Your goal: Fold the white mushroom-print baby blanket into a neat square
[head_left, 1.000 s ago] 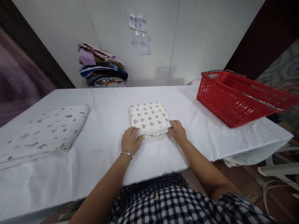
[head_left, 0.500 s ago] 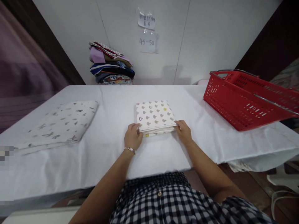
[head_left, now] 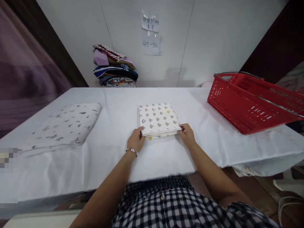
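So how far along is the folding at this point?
The mushroom-print cloth already lies as a neat folded square on the white table. In hand: the left hand and right hand grip its near corners. Another folded cloth lies to the left. A stack of folded fabrics sits by the wall. Whether anything is left in the red basket cannot be seen.

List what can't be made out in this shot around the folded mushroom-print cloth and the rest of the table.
- Head view: the fingertips of the left hand and right hand are hidden at the near corners of the folded cloth.
- The red basket is cut off by the right edge; its wall hides the contents.
- The upper paper note is too small to read.
- A pixelated patch blurs the left edge.
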Available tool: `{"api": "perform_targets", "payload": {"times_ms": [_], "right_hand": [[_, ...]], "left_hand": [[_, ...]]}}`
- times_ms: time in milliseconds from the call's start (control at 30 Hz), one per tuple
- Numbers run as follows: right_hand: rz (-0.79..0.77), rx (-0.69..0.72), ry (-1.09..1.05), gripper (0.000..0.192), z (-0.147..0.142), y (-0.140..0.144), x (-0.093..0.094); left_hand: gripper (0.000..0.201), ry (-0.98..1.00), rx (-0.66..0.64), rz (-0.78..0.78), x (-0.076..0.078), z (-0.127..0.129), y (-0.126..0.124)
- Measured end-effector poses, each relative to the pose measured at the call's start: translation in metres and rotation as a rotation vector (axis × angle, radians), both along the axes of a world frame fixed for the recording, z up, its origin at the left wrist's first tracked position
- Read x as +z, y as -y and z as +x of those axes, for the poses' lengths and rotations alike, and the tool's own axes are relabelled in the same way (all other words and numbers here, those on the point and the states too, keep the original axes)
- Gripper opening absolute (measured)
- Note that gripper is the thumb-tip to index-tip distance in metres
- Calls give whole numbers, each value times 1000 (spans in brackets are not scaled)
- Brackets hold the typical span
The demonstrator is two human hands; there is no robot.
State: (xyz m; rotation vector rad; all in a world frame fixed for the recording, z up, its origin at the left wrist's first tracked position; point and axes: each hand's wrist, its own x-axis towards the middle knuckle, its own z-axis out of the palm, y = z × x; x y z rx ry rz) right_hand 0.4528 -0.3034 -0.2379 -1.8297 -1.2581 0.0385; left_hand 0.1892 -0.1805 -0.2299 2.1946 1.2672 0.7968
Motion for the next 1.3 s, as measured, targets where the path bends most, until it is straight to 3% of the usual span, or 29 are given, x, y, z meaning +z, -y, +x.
{"api": "perform_targets", "payload": {"times_ms": [300, 567, 700, 833, 1133, 1300], "right_hand": [[-54, -48, -119, 15, -3, 1, 3], [-69, -53, -135, 19, 2, 1, -4], [-74, -42, -118, 23, 2, 1, -5], [-91, -40, -89, 25, 1, 2, -4], [-114, -86, -47, 20, 0, 4, 0], [-112, -80, -71, 19, 1, 3, -5]], "left_hand": [[41, -18, -2, -2, -3, 0, -5], [49, 209, -94, -68, 7, -8, 7], [30, 288, -13, -93, 12, -8, 12], [24, 196, 124, -118, 9, -1, 9], [24, 77, 160, -153, 4, 4, -7], [26, 5, 94, -113, 3, 0, -4]]}}
